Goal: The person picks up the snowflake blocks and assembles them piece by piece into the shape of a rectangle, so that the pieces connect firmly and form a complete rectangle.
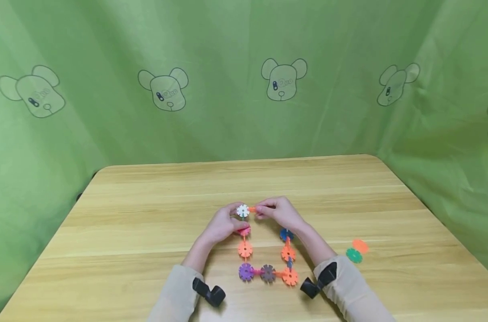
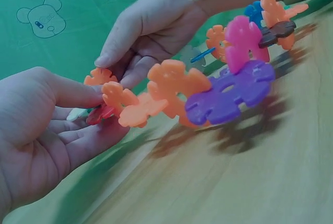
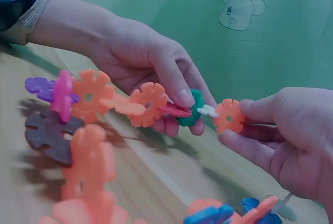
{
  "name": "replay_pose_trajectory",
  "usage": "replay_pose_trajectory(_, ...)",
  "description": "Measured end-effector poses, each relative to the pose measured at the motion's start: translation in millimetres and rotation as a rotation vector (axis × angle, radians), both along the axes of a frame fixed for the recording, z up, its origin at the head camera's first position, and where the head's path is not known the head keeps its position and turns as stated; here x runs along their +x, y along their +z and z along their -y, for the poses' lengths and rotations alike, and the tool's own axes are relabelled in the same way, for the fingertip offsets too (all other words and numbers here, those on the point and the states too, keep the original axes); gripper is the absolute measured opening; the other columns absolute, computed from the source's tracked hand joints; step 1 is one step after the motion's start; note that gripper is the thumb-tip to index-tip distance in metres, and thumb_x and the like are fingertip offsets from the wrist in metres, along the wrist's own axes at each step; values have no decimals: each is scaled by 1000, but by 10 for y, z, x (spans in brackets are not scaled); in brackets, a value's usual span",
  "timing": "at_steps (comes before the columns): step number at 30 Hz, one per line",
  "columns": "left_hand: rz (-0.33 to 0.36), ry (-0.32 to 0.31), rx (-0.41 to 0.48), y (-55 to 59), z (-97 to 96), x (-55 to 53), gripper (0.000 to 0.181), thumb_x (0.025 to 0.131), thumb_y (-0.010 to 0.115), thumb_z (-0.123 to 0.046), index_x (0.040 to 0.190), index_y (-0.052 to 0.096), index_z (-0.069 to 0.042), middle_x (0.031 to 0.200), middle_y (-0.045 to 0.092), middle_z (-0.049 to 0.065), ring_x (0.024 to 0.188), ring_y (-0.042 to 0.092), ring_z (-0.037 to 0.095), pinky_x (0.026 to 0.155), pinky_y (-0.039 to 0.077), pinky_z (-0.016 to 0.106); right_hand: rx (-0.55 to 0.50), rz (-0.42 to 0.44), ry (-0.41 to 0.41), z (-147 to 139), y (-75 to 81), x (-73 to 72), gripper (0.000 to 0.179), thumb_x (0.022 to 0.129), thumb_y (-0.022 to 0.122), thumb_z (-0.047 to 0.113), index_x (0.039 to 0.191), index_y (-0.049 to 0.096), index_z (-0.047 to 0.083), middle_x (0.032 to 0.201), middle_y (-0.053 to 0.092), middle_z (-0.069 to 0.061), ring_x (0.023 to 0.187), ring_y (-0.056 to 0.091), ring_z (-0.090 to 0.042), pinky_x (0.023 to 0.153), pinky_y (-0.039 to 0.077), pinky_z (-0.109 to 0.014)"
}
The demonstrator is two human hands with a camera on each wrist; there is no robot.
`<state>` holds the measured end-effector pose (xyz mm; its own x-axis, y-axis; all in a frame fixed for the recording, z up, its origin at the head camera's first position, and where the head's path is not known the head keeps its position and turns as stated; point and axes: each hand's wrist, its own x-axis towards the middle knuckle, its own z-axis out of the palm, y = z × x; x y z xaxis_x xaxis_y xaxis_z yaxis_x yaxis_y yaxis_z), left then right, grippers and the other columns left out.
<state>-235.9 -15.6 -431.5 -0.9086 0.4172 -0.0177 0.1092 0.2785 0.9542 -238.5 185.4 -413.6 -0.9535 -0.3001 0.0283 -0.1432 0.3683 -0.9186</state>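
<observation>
A chain of notched plastic flower discs, with a purple disc [image 1: 246, 272] at its near left corner, forms a U on the table. My left hand [image 1: 224, 223] pinches its left arm, thumb and fingers around a red disc [image 3: 174, 110] and a green disc [image 3: 193, 108]. Beyond these sits a white disc [image 1: 243, 210]. Between thumb and finger, my right hand [image 1: 282, 212] pinches an orange disc [image 3: 229, 115] whose edge meets the white one. Under the right wrist, the chain's other arm runs up to a blue disc [image 1: 286, 235].
Two loose discs, an orange one [image 1: 360, 245] and a green one [image 1: 354, 255], lie overlapping to the right of my right forearm. The wooden table [image 1: 147, 197] is backed by a green curtain [image 1: 228, 129] printed with bear heads.
</observation>
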Motion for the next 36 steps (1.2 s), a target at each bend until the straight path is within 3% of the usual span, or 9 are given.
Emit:
replay_pose_trajectory(5,40,-30,71,17,6,10,71,78,71,-6,139,35,3,99,63,16,69,61,13,62,50,27,-112,70,9,-31,10,-16,24,90,61,9,102,64,-11,90,67,-21,79,66,-25,76,53,-34)
replay_pose_trajectory(11,64,-51,133,28,10,7,71,79,69,-3,140,33,4,99,63,19,70,63,14,59,49,24,-147,117,43,-47,-2,-39,26,91,59,12,102,61,-12,91,64,-26,79,64,-31,72,54,-37)
replay_pose_trajectory(18,79,-51,123,18,13,8,72,78,70,-1,140,33,4,95,65,18,69,64,14,58,48,22,-128,110,16,-13,9,-16,26,90,60,11,100,62,-13,92,64,-27,78,66,-31,72,54,-35)
replay_pose_trajectory(25,35,-93,75,40,35,11,71,78,69,-1,139,33,7,85,67,11,63,62,14,56,48,27,-153,133,21,-7,10,1,23,90,59,4,98,61,-17,88,65,-27,77,66,-33,72,54,-38)
replay_pose_trajectory(31,14,-123,74,34,56,8,69,79,68,1,137,33,10,93,66,18,70,64,16,65,52,28,-190,184,0,4,34,11,21,89,59,2,98,61,-17,87,65,-27,76,66,-30,73,53,-40)
replay_pose_trajectory(34,2,-142,77,163,70,85,67,79,67,2,136,32,12,100,63,25,74,63,15,68,51,25,-215,204,-7,3,37,15,22,89,59,1,99,61,-18,87,65,-27,75,67,-28,73,54,-39)
replay_pose_trajectory(36,3,-155,81,192,74,98,67,80,65,3,136,31,14,102,61,29,76,64,17,71,52,28,-227,214,-4,-2,32,14,23,89,59,2,99,60,-18,88,65,-28,74,67,-26,73,54,-39)
